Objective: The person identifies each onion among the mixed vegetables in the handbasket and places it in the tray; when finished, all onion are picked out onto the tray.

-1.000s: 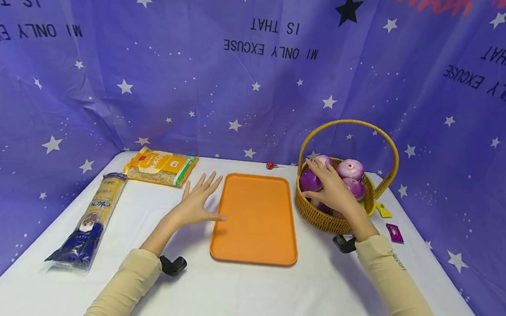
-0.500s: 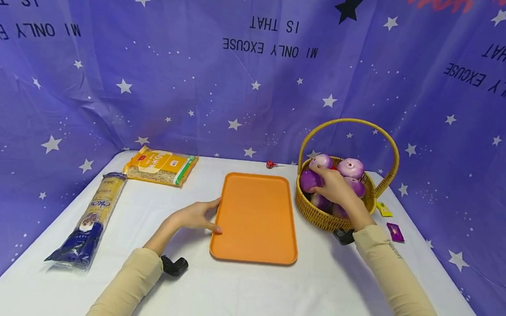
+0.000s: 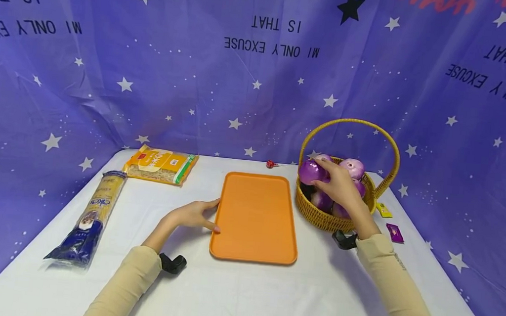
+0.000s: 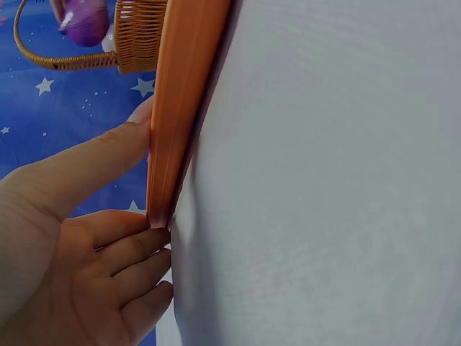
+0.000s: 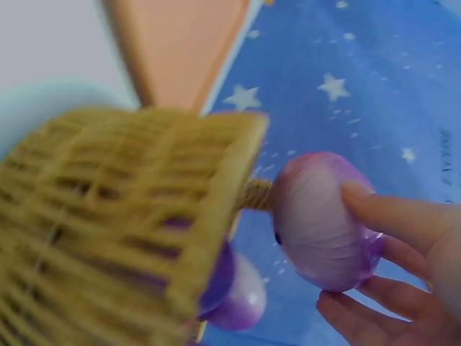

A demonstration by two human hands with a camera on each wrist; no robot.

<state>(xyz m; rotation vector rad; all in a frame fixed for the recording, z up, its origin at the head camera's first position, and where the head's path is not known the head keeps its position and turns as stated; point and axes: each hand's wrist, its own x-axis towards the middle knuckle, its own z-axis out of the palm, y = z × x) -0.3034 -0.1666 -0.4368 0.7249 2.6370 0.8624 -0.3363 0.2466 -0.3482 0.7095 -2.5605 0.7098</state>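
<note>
Onions fill a wicker basket (image 3: 319, 217) at the right rear of the bench (image 3: 242, 296), and the right hand (image 3: 340, 187) has its fingers curled round one purple onion (image 3: 311, 171), holding it just above the basket's left rim, under the arched handle. In the right wrist view this onion (image 5: 320, 220) sits clear of the woven rim, with other onions (image 5: 241, 295) lower down inside.

An orange tray (image 3: 255, 218) lies flat in the middle of the bench, its right edge near the basket but not touching it. The left hand (image 3: 192, 214) grips the tray's left edge near the front corner: the left wrist view shows the thumb (image 4: 94, 162) over the raised rim and the fingers (image 4: 130, 252) curled beneath it.

A long noodle packet (image 3: 92, 217) lies near the bench's left edge, and a yellow packet (image 3: 161, 164) sits at the left rear, both well apart from the tray. Two small sachets (image 3: 390, 221) lie just right of the basket. Bare white cloth stretches between the tray and the noodles and across the whole front of the bench.
</note>
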